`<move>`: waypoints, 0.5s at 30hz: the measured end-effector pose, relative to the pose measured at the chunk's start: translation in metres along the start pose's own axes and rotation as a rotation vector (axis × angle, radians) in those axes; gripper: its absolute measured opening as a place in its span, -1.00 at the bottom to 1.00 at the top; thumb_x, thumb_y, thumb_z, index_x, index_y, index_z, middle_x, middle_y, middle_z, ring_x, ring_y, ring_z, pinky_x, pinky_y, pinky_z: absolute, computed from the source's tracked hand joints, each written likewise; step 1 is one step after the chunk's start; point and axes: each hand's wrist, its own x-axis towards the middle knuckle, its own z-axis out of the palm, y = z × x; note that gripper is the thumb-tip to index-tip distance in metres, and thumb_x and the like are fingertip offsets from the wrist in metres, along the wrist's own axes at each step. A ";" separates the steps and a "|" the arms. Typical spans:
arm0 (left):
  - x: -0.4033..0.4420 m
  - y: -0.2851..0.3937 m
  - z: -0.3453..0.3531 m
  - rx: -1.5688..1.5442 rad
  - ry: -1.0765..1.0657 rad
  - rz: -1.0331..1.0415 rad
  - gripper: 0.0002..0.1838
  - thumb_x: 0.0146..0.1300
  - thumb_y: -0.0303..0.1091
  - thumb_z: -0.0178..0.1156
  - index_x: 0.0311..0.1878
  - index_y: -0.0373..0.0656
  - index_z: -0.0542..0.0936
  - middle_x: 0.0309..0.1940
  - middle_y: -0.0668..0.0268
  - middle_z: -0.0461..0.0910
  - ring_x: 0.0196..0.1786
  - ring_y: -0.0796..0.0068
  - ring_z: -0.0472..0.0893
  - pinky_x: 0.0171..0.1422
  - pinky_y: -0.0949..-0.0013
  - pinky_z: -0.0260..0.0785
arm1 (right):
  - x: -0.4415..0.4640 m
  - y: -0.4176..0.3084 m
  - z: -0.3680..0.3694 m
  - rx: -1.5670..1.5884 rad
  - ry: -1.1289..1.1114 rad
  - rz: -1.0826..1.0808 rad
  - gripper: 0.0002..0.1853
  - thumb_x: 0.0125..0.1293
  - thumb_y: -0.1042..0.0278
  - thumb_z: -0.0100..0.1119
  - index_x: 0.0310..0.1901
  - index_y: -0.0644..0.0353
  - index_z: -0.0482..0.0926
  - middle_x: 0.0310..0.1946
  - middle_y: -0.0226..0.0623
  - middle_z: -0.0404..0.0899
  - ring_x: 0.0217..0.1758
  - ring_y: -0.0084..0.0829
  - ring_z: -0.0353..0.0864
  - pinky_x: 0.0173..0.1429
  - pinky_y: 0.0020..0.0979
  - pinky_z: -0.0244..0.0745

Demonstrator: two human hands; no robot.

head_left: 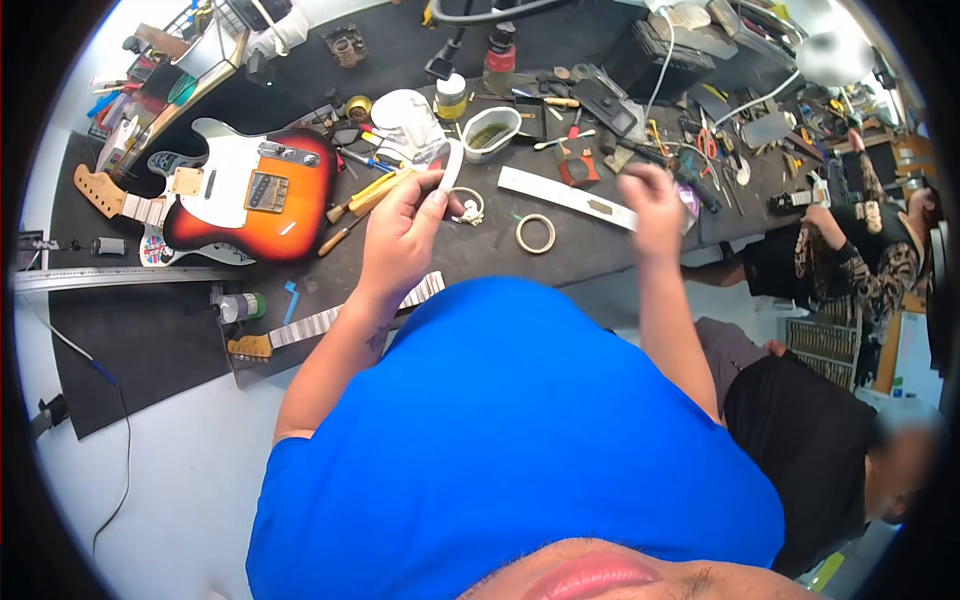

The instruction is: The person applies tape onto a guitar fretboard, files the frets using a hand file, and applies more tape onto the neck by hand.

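Note:
My left hand (402,232) is closed, pinching a narrow, slightly curved white strip (453,168) between thumb and fingers; its material is unclear. Just right of that hand, a small white ring-shaped item (468,206) lies on the bench, with a roll of tape (536,234) farther right. A long pale straight bar (560,194) rests flat on the dark bench. Over its right end hovers my right hand (655,215), smeared by motion, so its fingers and any contact with the bar cannot be made out.
A sunburst electric guitar (290,190) lies on the bench at left, near a separate guitar neck (325,318). Brushes (365,195), a white tub (490,132) and many tools crowd the back. Two other people are at right, one with a hand (822,222) near a guitar headstock.

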 end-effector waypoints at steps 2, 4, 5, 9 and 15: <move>0.001 0.017 0.007 0.131 -0.042 0.033 -0.68 0.73 -0.41 0.12 0.36 -0.37 0.62 -0.09 0.27 0.77 0.02 0.51 0.75 0.24 0.34 0.61 | -0.020 -0.065 0.064 -0.108 -0.217 -0.343 -0.68 0.36 0.38 0.51 0.10 0.22 0.71 0.10 -0.23 0.74 0.23 -0.29 0.71 0.35 -0.23 0.60; 0.001 0.040 0.013 0.286 -0.074 0.121 -0.70 0.69 -0.44 0.15 0.32 -0.36 0.66 -0.10 0.22 0.80 -0.01 0.48 0.78 0.23 0.34 0.62 | -0.024 -0.109 0.096 -0.097 -0.316 -0.550 -0.65 0.30 0.38 0.54 0.08 0.22 0.71 0.15 -0.13 0.70 0.28 -0.15 0.69 0.34 -0.18 0.59; 0.001 0.046 0.014 0.334 -0.082 0.167 -0.70 0.68 -0.44 0.17 0.32 -0.36 0.67 -0.10 0.21 0.81 -0.02 0.47 0.79 0.21 0.34 0.62 | -0.026 -0.122 0.104 -0.126 -0.351 -0.585 -0.68 0.32 0.43 0.52 0.07 0.24 0.71 0.15 -0.15 0.70 0.27 -0.18 0.68 0.38 -0.19 0.57; -0.001 0.055 0.013 0.445 -0.055 0.282 -0.71 0.66 -0.45 0.20 0.29 -0.35 0.70 -0.20 0.19 0.83 -0.05 0.43 0.82 0.07 0.33 0.63 | -0.027 -0.134 0.123 -0.109 -0.411 -0.614 -0.74 0.35 0.41 0.55 0.00 0.27 0.72 0.13 -0.13 0.72 0.26 -0.16 0.70 0.39 -0.18 0.58; -0.017 0.054 0.007 0.613 0.014 0.372 -0.71 0.64 -0.40 0.24 0.30 -0.29 0.69 -0.27 0.25 0.82 -0.11 0.37 0.80 0.16 0.25 0.47 | -0.039 -0.137 0.132 -0.096 -0.432 -0.609 -0.81 0.37 0.45 0.55 -0.06 0.24 0.75 0.16 -0.16 0.73 0.27 -0.16 0.72 0.38 -0.17 0.60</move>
